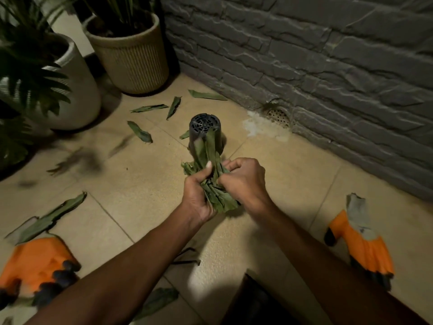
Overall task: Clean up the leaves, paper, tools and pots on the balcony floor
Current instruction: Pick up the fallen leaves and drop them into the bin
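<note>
A bundle of green leaves [212, 160] is gripped from both sides over the middle of the tiled floor. My left hand [199, 195] holds its lower part with the thumb up along the leaves. My right hand [243, 178] grips the bundle from the right. Just behind the bundle a small black plastic pot [204, 125] stands upside down, its perforated base on top. Loose leaves lie scattered on the floor, one at the far left [140, 132], another long one at the near left [54, 215], one more near the bottom [157, 301].
Two orange work gloves lie on the floor, one at the lower left [37, 263], one at the right [363, 245]. Two large planters stand at the back left, a white one [77, 90] and a ribbed beige one [133, 57]. A grey brick wall [304, 55] with a floor drain [278, 116] runs along the right.
</note>
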